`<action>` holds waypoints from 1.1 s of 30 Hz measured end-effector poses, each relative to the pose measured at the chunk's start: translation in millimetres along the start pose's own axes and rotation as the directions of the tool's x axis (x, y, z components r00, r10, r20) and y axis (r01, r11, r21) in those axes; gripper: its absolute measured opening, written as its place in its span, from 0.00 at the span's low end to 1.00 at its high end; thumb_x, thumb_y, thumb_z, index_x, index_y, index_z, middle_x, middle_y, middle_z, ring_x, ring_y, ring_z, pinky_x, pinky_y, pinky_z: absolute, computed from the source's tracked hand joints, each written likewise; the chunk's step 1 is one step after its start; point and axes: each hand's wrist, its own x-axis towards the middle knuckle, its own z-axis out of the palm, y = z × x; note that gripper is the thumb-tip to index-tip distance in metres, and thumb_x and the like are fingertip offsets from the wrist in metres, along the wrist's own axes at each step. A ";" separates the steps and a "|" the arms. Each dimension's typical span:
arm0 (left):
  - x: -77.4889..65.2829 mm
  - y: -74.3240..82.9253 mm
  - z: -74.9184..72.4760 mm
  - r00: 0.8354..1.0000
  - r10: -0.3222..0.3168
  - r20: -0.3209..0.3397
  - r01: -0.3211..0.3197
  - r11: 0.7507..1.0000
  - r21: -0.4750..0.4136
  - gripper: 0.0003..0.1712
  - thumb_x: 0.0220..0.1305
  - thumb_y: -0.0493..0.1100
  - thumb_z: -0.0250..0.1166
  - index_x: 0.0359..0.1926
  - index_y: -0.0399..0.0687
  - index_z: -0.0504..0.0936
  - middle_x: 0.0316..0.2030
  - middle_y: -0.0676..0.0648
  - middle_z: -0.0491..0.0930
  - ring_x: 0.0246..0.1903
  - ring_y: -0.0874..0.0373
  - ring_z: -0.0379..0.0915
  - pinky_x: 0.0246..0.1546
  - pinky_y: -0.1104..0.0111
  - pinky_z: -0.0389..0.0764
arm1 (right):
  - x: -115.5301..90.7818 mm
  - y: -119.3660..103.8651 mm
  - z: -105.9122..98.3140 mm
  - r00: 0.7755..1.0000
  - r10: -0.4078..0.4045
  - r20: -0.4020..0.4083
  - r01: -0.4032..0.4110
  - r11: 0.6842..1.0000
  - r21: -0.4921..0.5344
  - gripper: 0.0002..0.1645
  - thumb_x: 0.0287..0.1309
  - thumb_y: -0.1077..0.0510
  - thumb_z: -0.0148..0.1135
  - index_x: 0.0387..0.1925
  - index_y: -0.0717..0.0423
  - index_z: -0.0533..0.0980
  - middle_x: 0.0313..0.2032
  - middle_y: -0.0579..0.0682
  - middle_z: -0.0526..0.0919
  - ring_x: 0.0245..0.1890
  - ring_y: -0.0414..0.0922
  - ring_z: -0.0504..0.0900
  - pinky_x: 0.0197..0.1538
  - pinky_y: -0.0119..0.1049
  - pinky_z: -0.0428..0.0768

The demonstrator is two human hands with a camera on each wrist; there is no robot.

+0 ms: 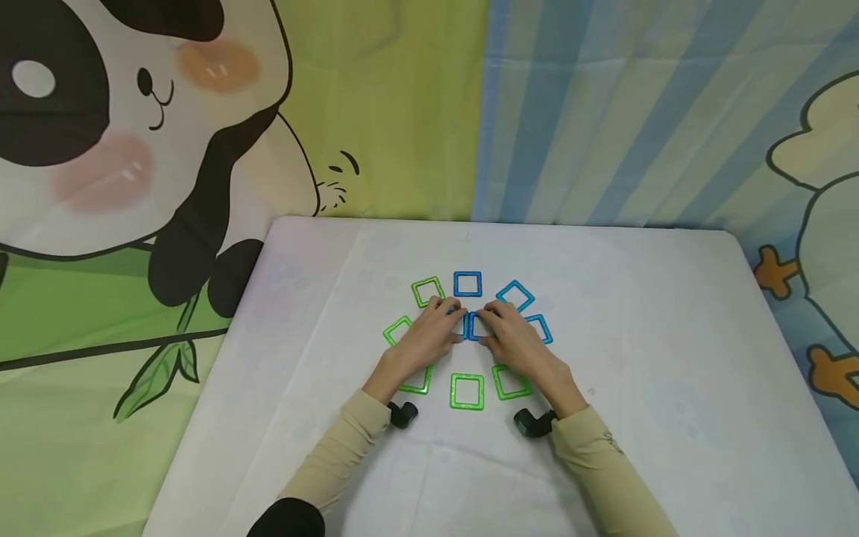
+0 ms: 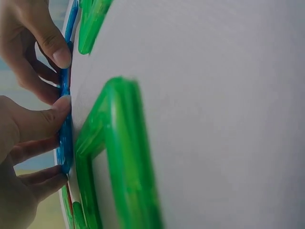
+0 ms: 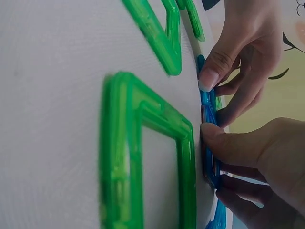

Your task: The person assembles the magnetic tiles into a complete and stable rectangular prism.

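Two blue square magnetic tiles with open centres lie edge to edge, or nearly so, in the middle of the table. My left hand (image 1: 429, 328) pinches the left blue tile (image 1: 466, 325), thumb on the near side and fingers beyond. The right blue tile (image 1: 473, 328) is pinched the same way by my right hand (image 1: 517, 337). In the left wrist view both thumbs press the near edges of the blue tiles (image 2: 66, 143). The right wrist view shows the two hands close together over the blue strip (image 3: 208, 138). Fingers hide much of both tiles.
Other tiles ring the hands: a blue one (image 1: 467, 274) at the back, two more blue (image 1: 528, 301) on the right, and several green ones at the left and front, including a green tile (image 1: 467, 406) nearest me. A white cloth covers the table (image 1: 671, 358); printed curtains (image 1: 389, 112) hang behind.
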 end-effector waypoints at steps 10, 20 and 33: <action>-26.1 -18.1 -24.0 0.992 -0.124 -0.021 0.123 0.991 -0.056 0.30 0.68 0.42 0.71 0.69 0.41 0.75 0.65 0.41 0.74 0.66 0.45 0.65 0.67 0.56 0.73 | 0.0 -1.3 -3.0 0.999 0.046 0.010 -0.046 0.998 0.032 0.29 0.61 0.62 0.73 0.62 0.67 0.77 0.54 0.60 0.78 0.52 0.55 0.78 0.51 0.49 0.82; -49.7 -21.4 -32.2 0.958 -0.285 0.035 0.281 0.957 0.074 0.34 0.60 0.44 0.75 0.59 0.23 0.76 0.44 0.34 0.75 0.43 0.45 0.67 0.39 0.57 0.78 | 3.9 -4.7 -0.2 0.997 0.070 0.027 -0.072 0.997 0.038 0.30 0.61 0.61 0.73 0.63 0.67 0.76 0.54 0.61 0.78 0.53 0.55 0.77 0.52 0.50 0.81; -47.0 -18.6 -26.9 0.950 -0.312 0.013 0.310 0.948 0.075 0.34 0.55 0.35 0.73 0.60 0.21 0.74 0.43 0.36 0.72 0.38 0.49 0.65 0.27 0.63 0.74 | 2.6 -6.7 -2.6 0.996 0.078 0.037 -0.079 0.997 0.028 0.31 0.62 0.61 0.72 0.64 0.67 0.75 0.54 0.60 0.78 0.51 0.54 0.76 0.50 0.48 0.81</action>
